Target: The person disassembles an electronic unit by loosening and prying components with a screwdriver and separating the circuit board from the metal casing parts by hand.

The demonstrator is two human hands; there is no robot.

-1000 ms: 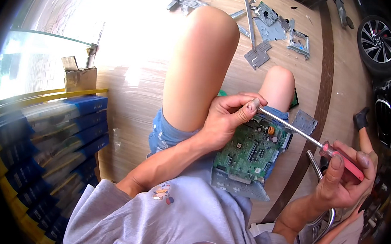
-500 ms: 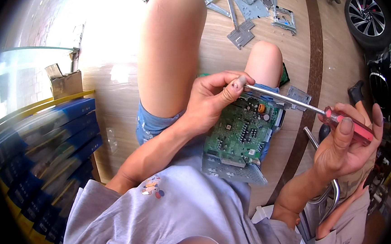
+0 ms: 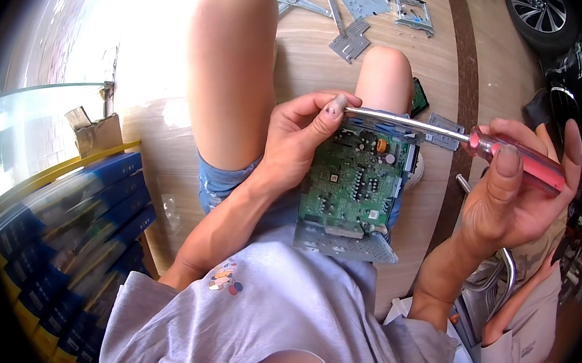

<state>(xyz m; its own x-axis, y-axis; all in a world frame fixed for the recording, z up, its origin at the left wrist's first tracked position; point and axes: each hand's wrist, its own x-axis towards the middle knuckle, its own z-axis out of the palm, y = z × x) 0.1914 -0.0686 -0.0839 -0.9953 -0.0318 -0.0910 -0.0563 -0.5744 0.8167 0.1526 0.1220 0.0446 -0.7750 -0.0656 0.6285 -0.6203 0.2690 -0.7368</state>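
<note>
A red-handled screwdriver [image 3: 406, 121] spans the space between my two hands, its shaft crossing above the far edge of a green circuit board [image 3: 317, 197]. My left hand [image 3: 301, 131] is closed, thumb and fingers pinching at the screwdriver's tip; whether a screw sits there is hidden. My right hand [image 3: 516, 197] holds the red handle between thumb and fingers, with some fingers extended. The board lies over my lap, fixed to a perforated metal plate [image 3: 347, 245] at its near end.
Metal brackets and plates [image 3: 350, 40] lie on the tiled floor ahead. Another green board [image 3: 419, 98] is beside my knee. Blue boxes [image 3: 112, 182] are stacked at left. A person in a beige shirt [image 3: 523, 332] sits at right, near a car wheel [image 3: 542, 13].
The view has shifted slightly, so most things appear a little higher and further left. My right hand's fingers look more spread around the handle. Both hands keep hold of the screwdriver.
</note>
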